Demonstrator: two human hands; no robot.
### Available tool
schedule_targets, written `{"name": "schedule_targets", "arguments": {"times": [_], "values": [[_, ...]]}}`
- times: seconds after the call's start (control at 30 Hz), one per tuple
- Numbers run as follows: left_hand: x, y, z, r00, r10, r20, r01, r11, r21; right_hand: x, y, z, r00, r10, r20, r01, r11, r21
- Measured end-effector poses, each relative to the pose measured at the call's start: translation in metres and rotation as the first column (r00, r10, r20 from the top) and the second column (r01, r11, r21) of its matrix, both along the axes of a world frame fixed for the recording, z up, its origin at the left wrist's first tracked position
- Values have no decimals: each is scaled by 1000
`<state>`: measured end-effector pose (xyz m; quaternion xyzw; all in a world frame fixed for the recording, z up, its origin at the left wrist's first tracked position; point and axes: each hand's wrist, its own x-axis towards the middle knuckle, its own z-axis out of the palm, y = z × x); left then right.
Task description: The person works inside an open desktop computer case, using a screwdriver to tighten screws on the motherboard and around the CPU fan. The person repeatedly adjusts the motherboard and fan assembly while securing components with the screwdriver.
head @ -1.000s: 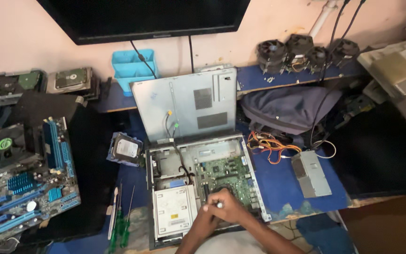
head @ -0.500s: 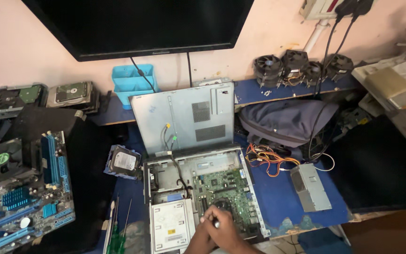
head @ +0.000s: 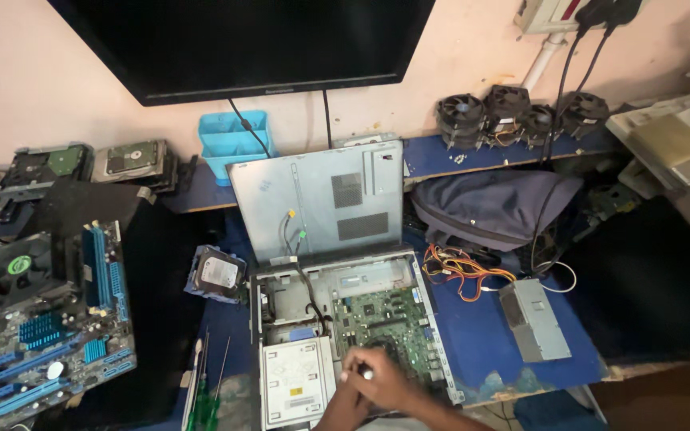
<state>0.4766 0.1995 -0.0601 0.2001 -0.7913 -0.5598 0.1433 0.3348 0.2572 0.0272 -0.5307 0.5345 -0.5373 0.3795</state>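
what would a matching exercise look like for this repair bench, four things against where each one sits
Things:
1. power supply box
2. loose hard drive
3. cooling fans
4. blue motherboard

Places:
A. far left of the bench
B. on the shelf at the wall, right of the monitor
C. just left of the open computer case
D. right of the open computer case, on the blue table

Pairs: 1-D, 2-C, 3-B, 4-A
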Motion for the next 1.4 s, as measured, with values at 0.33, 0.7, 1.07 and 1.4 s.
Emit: {"name": "schedule_targets", "arguments": {"times": [0.33,0.7,1.07,1.4], "values": [[-2,5,20,998,-62,26,61,997,43,12,18,-3,975,-218,49,207,965,163],[1,5,-1,998,20,-66,-30,987,-161,-3,-5,-7,1000,17,8,-17,1000,-10],[3,11,6,975,-17,221,16,1000,8,-13,11,-29,972,188,138,-201,976,85],[0,8,0,995,11,102,-13,1000,15,-1,14,4,998,-36,47,35,999,8]]}}
